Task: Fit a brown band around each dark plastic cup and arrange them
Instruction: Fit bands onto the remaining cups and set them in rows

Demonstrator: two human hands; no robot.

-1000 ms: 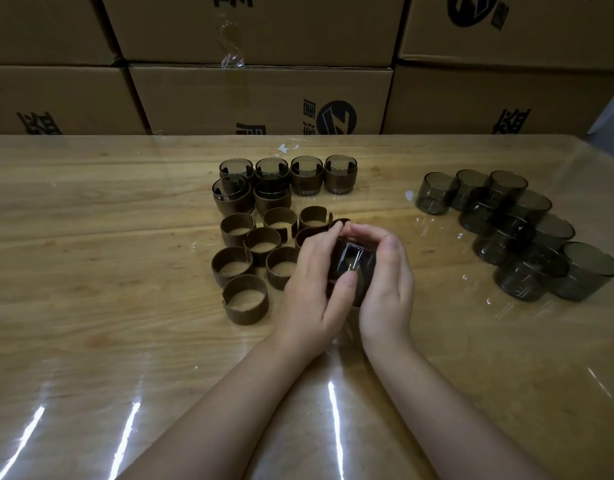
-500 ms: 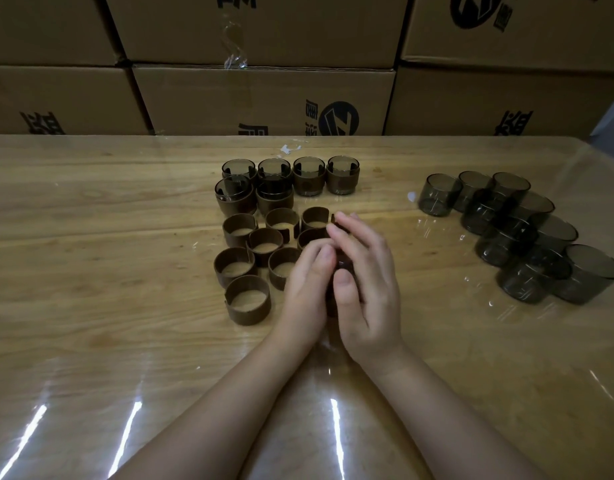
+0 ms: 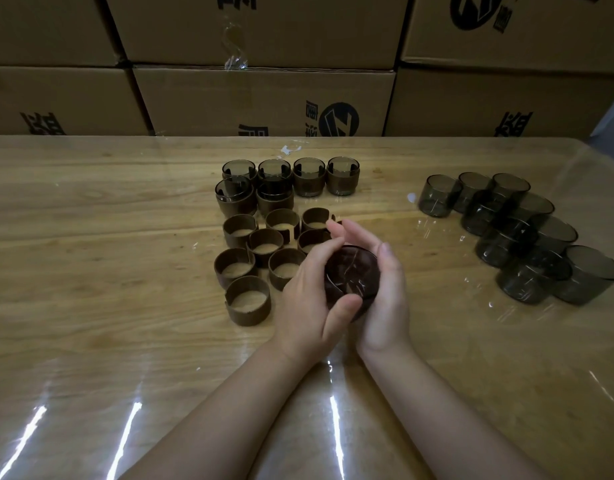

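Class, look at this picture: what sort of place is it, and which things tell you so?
Probably a packing or assembly workroom: stacked cardboard boxes behind a wooden table, with batches of brown bands and dark cups.

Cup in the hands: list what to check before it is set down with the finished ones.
1. Cup held between left hand and right hand: ok.
2. Band seated all round the cup: cannot tell, the hands cover its sides.
3. Room right of the second row of banded cups: cannot tell, loose bands lie close to that spot.
4. Supply of loose bands for the next cup: ok.
5. Bare cups waiting on the right: ok.
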